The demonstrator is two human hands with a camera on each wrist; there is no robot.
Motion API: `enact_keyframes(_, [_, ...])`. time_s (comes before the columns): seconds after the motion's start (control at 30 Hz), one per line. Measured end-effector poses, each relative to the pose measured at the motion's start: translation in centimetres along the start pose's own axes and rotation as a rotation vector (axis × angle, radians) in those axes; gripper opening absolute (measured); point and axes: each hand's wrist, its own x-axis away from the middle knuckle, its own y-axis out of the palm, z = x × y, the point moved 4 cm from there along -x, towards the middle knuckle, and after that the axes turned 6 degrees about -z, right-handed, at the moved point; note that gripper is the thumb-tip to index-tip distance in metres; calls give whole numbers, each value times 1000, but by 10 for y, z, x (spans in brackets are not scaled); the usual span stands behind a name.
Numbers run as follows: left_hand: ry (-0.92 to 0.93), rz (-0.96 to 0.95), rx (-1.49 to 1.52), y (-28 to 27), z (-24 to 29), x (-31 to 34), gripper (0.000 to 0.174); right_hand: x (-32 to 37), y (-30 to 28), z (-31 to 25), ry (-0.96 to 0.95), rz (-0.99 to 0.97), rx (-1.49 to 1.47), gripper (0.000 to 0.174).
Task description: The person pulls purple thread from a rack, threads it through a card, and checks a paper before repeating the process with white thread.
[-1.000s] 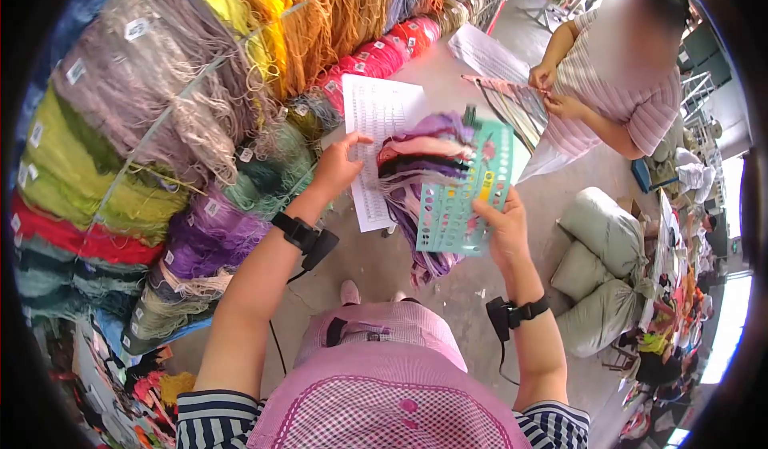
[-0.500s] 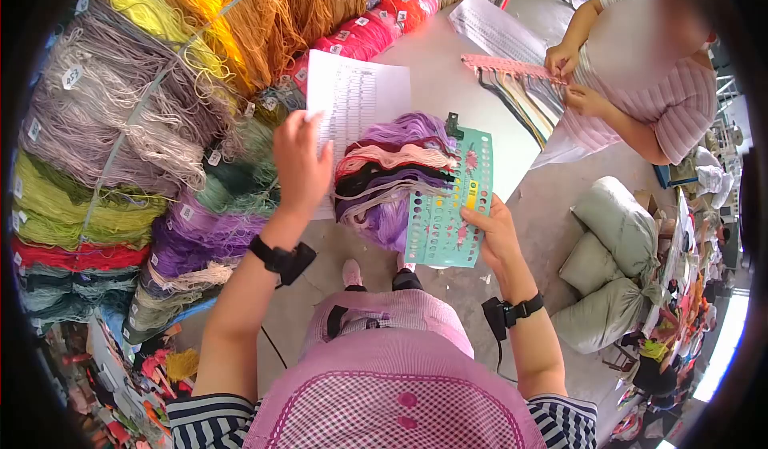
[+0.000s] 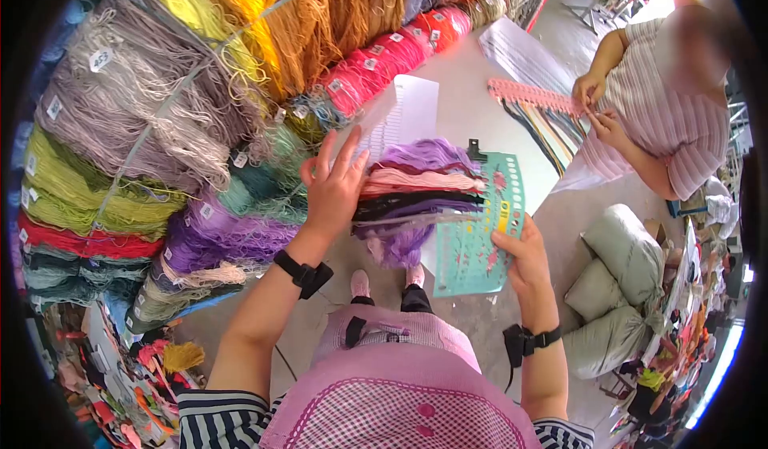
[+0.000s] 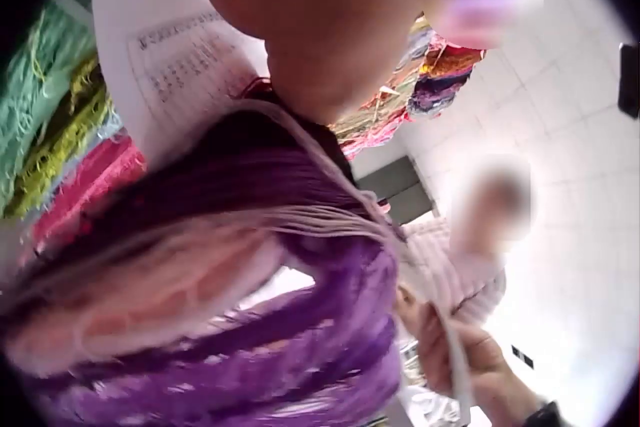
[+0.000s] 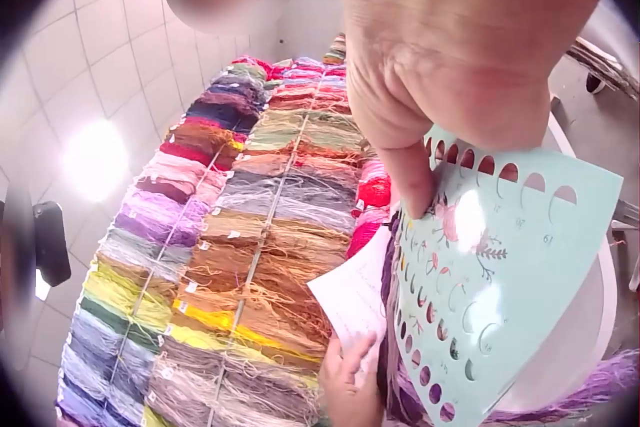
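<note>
My right hand (image 3: 530,261) pinches the lower right edge of a turquoise punched thread card (image 3: 480,241), thumb on its printed face. Skeins of embroidery thread (image 3: 420,181) in purple, pink, black and grey hang from the card to the left, and a black clip (image 3: 474,151) sits at its top corner. My left hand (image 3: 334,189) is beside the far ends of these threads, fingers straight and spread. In the left wrist view, purple and pale threads (image 4: 330,317) fill the space close under that hand. A printed paper sheet (image 3: 412,113) lies behind, partly covered by the left fingers and the threads.
Stacked, tagged thread bundles (image 3: 160,81) rise along the left. A white table (image 3: 464,89) stands ahead, where another person (image 3: 664,97) handles a pink card (image 3: 532,95) with threads. Tied sacks (image 3: 616,273) sit on the floor at right.
The left hand first moved left, away from the threads, then came back with fingers spread to their ends. The right hand still holds the card, now lower in view; the threads lie more spread out.
</note>
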Motion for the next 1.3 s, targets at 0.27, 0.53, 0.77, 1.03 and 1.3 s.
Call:
enact_keyframes(0.27, [-220,-24,88,10,-18,7,106,96,65,-130,-549,49,74,63])
enact_keyframes(0.53, [-307,-66,130,12,-1,9,93,170,40,-228,-706,-565,-63,37])
enact_keyframes(0.77, [-293,-145,115,9,8,6,85,121,70,-147,-872,198,250,52])
enact_keyframes(1.03, [-301,-221,127,-1,20,7,79,31,39,-17,-252,70,305,42])
enact_keyframes(1.3, [-249,-199,181,-12,18,20,73,12,12,37,86,26,195,44])
